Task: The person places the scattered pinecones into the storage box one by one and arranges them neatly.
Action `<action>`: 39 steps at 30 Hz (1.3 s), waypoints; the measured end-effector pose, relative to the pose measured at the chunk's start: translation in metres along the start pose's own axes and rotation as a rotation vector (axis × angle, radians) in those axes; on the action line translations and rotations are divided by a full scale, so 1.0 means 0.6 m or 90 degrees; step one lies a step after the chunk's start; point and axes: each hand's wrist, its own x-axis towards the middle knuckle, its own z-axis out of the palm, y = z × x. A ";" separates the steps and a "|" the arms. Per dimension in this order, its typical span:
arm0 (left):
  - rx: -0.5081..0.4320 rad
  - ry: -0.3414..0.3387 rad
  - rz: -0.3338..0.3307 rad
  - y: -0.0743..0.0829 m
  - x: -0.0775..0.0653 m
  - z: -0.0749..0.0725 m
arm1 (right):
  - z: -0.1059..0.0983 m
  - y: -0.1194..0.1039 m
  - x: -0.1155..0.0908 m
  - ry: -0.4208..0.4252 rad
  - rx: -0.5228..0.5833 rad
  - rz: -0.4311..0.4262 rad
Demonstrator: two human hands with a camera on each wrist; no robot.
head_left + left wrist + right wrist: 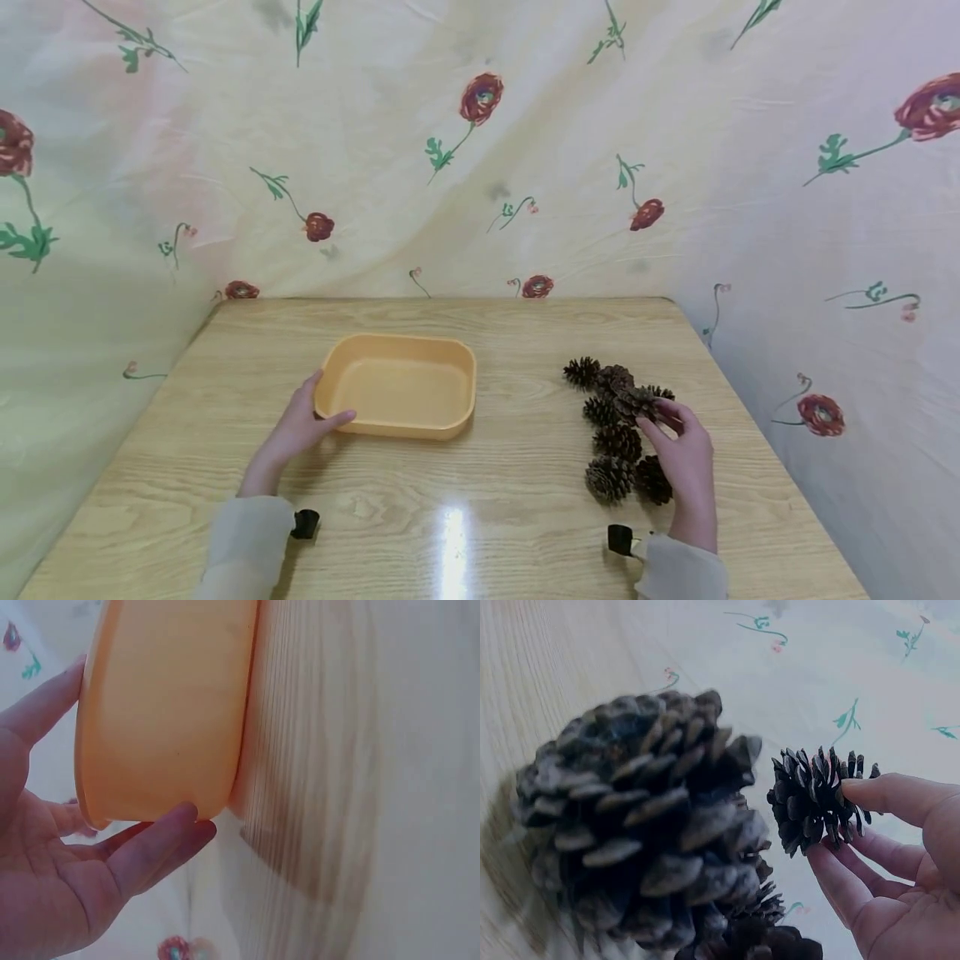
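Observation:
An orange-yellow plastic basin (397,392) with rounded corners sits left of the table's middle, nothing inside it. My left hand (300,425) grips its near left corner, thumb at the front rim and fingers along the side; the left wrist view shows fingertips against the outer wall (165,712). On the right, my right hand (690,454) pinches a brown pine cone (810,799) between thumb and fingers, above the other cones. Several pine cones lie beneath and around that hand, including a large one (645,825) close to the right wrist camera.
The light wood table (510,500) has a bright reflection near its front. A loose cluster of pine cones (609,479) stretches along its right part. Floral cloth (420,208) hangs behind the table and at both sides.

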 end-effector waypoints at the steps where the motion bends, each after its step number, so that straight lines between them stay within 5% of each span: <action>1: -0.002 -0.003 -0.003 0.003 -0.003 0.003 | 0.001 -0.002 0.000 -0.001 -0.003 -0.002; 10: 0.004 -0.018 -0.021 0.030 -0.027 0.026 | 0.009 -0.013 -0.003 -0.025 -0.015 -0.008; 23: -0.032 0.023 -0.007 0.055 -0.056 0.066 | 0.019 -0.028 -0.008 -0.045 -0.024 -0.034; 39: 0.024 0.015 -0.031 0.089 -0.086 0.104 | 0.033 -0.035 -0.012 -0.068 0.017 -0.049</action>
